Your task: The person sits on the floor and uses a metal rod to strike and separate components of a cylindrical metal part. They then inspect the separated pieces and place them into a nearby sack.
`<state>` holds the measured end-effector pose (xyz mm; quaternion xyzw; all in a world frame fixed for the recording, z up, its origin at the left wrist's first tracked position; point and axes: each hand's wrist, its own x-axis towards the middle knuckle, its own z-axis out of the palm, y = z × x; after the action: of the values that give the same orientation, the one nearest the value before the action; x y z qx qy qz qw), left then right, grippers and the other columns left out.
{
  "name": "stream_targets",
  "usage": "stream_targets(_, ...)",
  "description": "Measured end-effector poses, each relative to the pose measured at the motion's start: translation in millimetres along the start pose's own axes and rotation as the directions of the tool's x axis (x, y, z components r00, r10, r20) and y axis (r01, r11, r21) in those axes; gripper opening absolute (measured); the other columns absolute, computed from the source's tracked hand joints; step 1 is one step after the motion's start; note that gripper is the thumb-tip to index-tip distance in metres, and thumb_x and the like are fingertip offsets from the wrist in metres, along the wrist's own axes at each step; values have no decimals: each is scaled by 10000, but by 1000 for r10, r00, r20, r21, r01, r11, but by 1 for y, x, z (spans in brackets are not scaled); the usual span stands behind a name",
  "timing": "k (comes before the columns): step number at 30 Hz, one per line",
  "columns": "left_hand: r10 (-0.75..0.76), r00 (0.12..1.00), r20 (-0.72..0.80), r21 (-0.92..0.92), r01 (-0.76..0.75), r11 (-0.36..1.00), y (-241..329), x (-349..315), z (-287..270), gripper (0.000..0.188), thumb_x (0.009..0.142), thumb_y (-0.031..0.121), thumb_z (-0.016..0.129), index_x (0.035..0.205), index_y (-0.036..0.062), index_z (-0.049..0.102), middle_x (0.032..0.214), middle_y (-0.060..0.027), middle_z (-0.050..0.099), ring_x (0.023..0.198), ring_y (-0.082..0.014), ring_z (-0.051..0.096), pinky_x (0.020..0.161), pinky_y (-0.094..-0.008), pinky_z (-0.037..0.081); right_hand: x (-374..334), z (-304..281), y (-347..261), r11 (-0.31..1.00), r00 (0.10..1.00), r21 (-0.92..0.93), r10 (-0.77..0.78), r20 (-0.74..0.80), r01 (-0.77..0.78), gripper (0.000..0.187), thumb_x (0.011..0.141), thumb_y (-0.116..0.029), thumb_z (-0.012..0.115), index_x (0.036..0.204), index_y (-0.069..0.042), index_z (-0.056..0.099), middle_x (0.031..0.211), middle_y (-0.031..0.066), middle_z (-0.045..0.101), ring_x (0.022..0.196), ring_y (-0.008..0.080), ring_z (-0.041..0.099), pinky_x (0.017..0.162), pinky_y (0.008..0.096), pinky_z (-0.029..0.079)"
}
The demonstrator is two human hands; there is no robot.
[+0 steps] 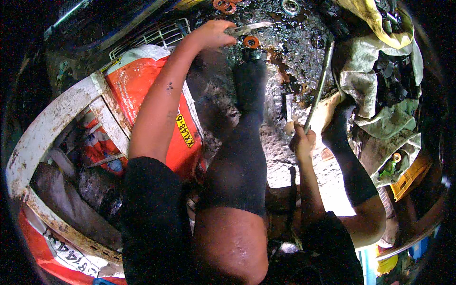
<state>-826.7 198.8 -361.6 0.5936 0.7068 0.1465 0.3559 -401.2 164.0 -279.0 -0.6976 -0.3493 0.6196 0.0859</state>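
Note:
My left hand reaches to the far side of the ground, its fingers closed around a flat, curved metal piece like a blade. Just below that piece is an orange ring with a dark centre, at the far end of my stretched leg. In my right hand, near the middle right, is a long, thin metal rod. It slants up and away over the ground between my legs. The rod's lower end is hidden in my fist.
Dark, greasy debris covers the far ground, with orange rings and a round metal part. At left lie a red sack, a white wire rack and a rusty white frame. Right are a dirty sack and yellow crate.

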Motion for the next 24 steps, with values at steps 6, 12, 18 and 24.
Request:
stream_targets(6,-81,968,238,-26,90,996,34,-1,-12,678,820,685,617,996,37,708,842,-116,702,780,-237,665,708,-371,529,9,-1,20,990,1000,-142,6,-4,-6,266,895,-244,707,701,-83,622,525,-70,424,445,48,352,423,277,247)
stream_targets(12,-143,949,281,-362,243,900,29,-5,13,619,858,645,595,940,44,719,669,-16,608,615,-139,579,584,-318,477,-3,10,-6,967,1000,-256,-10,27,16,344,889,-308,687,671,-55,607,520,-41,442,468,79,369,449,302,282)
stream_targets(18,-159,957,242,-29,171,985,40,-11,16,500,755,468,703,1055,69,723,908,-193,711,870,-339,691,801,-414,535,8,2,11,980,1000,-200,-9,29,15,402,888,-314,688,606,-63,548,517,-28,446,489,83,372,460,312,278)
stream_targets(24,-175,972,154,230,137,963,63,-14,22,405,740,397,692,943,47,717,951,-231,696,924,-396,674,834,-474,546,13,4,24,973,1000,-230,-8,18,12,368,888,-294,695,634,-56,577,515,-21,460,507,91,383,479,316,301)
